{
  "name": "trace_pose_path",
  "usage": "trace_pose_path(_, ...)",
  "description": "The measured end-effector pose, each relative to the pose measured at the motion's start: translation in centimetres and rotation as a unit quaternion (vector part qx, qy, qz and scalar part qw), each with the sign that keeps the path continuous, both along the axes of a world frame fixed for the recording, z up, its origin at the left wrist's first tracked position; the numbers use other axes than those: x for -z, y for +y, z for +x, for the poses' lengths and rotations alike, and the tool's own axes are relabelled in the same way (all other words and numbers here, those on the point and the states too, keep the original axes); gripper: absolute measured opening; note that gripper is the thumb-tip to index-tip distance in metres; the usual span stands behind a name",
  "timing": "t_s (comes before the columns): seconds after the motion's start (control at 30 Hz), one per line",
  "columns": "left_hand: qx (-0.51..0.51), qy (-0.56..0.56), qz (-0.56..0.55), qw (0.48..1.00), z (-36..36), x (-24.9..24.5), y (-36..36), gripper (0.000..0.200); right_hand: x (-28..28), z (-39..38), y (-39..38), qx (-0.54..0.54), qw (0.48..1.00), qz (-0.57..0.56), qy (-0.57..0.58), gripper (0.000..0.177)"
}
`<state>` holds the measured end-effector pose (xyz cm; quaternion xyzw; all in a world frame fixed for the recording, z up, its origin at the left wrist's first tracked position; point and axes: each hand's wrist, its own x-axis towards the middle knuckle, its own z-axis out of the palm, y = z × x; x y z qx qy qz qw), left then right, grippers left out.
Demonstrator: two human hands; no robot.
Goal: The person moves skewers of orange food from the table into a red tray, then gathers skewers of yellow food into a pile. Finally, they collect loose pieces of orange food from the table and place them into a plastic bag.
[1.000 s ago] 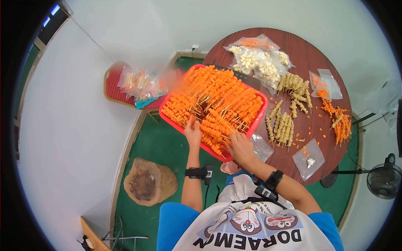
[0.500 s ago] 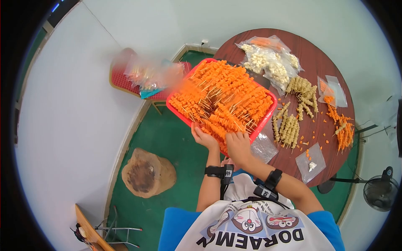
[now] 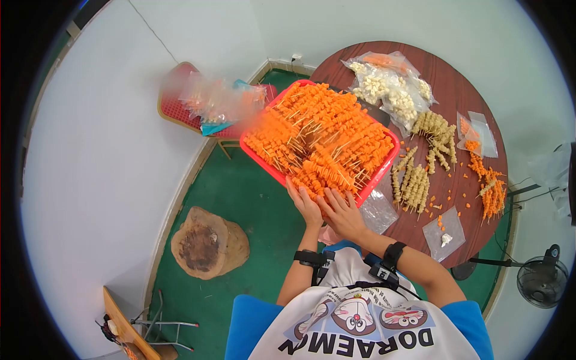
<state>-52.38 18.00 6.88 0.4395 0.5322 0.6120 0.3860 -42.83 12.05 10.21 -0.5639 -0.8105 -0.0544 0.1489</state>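
Note:
A red plastic basket (image 3: 380,170) is heaped with orange skewers (image 3: 336,129), small chunky pieces threaded on thin wooden sticks. My left hand (image 3: 306,206) lies at the near edge, its outstretched fingertips against the nearest skewers. Beside it, my right hand (image 3: 342,215) rests with spread fingers on the same near bunch. Both hands cover part of the basket's near rim. Neither hand is closed around a skewer. Black bands with small devices circle both wrists.
Pale brownish skewers (image 3: 414,186), bags of white pieces (image 3: 399,90), more orange skewers (image 3: 493,195) and a plastic bag (image 3: 444,234) lie on the round table (image 3: 336,66). A red chair (image 3: 171,108) holds bagged skewers. A log stool (image 3: 210,243) stands left; a fan (image 3: 543,279) right.
My fingers have spread and flattened against the near skewers, where the right hand was more curled before. My left hand has shifted slightly right. The basket stays almost in place.

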Motion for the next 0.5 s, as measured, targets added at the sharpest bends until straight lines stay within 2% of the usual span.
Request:
trace_pose_path(0.03,0.000,-0.001,0.001,1.000,0.0,0.1,0.1,0.047,0.8,0.4,0.0,-0.010,1.000,-0.007,-0.005,0.052)
trace_pose_path(0.1,0.016,0.082,0.003,0.996,0.2,0.2,0.5,0.047,1.6,1.2,0.3,-0.021,1.000,-0.014,-0.010,0.054)
trace_pose_path(0.2,-0.017,0.107,0.002,0.994,1.3,0.4,1.3,0.046,1.8,1.8,1.3,-0.028,0.999,-0.011,-0.025,0.055)
trace_pose_path(0.33,-0.023,0.126,0.006,0.992,1.6,0.7,1.5,0.047,0.7,1.7,0.9,-0.028,0.999,-0.034,0.014,0.058)
trace_pose_path(0.4,-0.033,0.227,-0.006,0.973,0.6,0.8,0.9,0.048,0.0,1.5,0.4,-0.013,0.999,-0.040,0.013,0.059)
trace_pose_path(0.5,-0.036,0.229,-0.031,0.972,0.3,1.0,0.6,0.049,-0.2,1.7,0.1,-0.011,0.998,-0.037,0.046,0.057)
